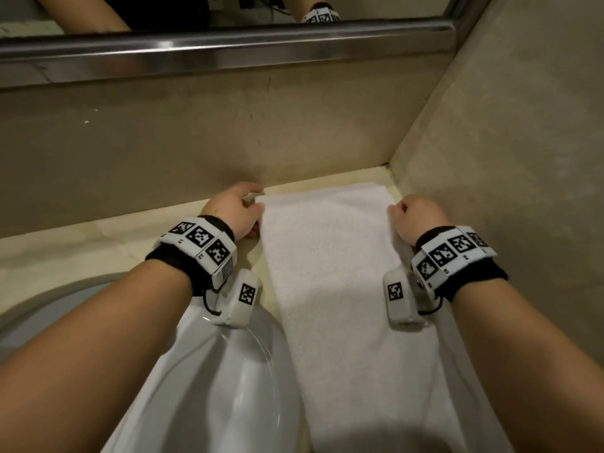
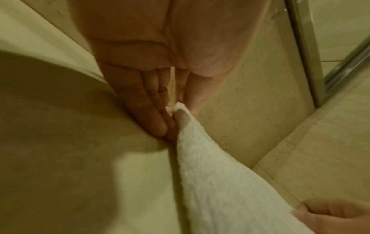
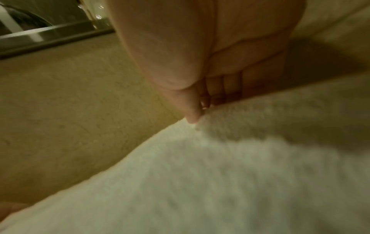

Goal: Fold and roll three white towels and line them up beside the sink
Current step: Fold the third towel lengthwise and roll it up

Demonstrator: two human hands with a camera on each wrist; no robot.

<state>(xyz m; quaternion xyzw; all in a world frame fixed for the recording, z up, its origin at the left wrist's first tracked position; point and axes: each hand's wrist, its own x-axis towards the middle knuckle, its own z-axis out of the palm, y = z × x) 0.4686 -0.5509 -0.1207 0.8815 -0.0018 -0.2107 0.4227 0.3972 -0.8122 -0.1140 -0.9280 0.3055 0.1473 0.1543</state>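
So, going from the left: the sink (image 1: 228,371) is seen at the lower left, sunk into the surface (image 1: 98,237), and the towel (image 1: 343,289) is laid flat just beside its rim as one long strip running from the back wall toward the near edge, filling the gap between sink and side wall.

The far left corner of the strip is pinched by the left hand (image 1: 233,212). In the left wrist view the thumb and fingers (image 2: 154,114) are closed narrow on a little tuft of terry. The far right corner is taken the same way by the right hand (image 1: 416,220), with thumb pressed against fingers (image 3: 218,93) at the towel's edge, though that view is blurred and the exact bite can't be told.

As for handling, probably nothing scary here. The towel looks light, soft and floppy, thick enough to hold a roll but with no stiffness at all, so anything not supported will likely sag or skew. Slipping shouldn't be a problem, since terry grips skin well. Both corners of one short end are best held together so the edge stays square, and the roll should be kept tight, since loose terry tends to spring open.
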